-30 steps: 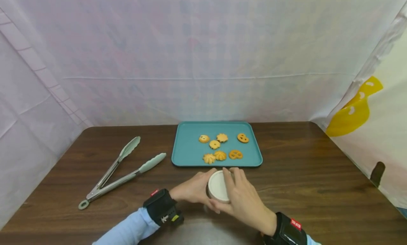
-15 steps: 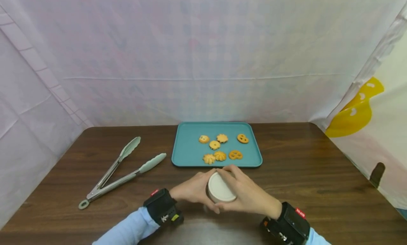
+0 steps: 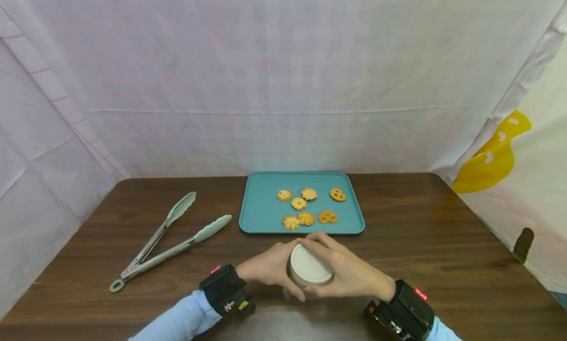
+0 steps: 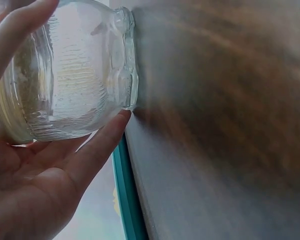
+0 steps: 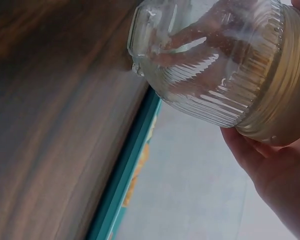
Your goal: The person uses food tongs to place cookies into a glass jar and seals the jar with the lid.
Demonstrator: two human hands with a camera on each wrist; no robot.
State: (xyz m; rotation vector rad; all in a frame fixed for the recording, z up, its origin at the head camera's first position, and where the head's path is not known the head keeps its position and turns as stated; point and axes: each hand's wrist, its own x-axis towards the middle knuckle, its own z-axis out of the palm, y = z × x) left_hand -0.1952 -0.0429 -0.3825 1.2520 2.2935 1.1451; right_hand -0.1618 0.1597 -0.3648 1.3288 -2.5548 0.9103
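Tabletop (image 3: 421, 242): dark wood, reaching out below both hands and to either side of them.
Tray (image 3: 261, 203): blue-green, straight ahead of both hands, near them, a narrow strip of wood between.
Tongs (image 3: 168, 252): to the left hand's left, well apart from it; arms spread in a V, ring end toward the person, tips pointing away; the left hand is much the nearer one.
Left hand (image 3: 270, 264): wrapped round the jar's glass side, thumb on the near side, fingers on the far side.
Right hand (image 3: 347, 269): gripping the lid from the right, thumb near, fingers over the far edge.
Jar (image 4: 75, 75): between the two hands, its long axis roughly upright; its foot faces down, resting on the wood or just above it, I cannot tell which.
Lid (image 3: 310, 265): pale, on the jar's top, higher than the left hand's grip and within the right hand's.
Biscuits (image 3: 299, 203): seven, on the tray, ahead of both hands, neither touching them.
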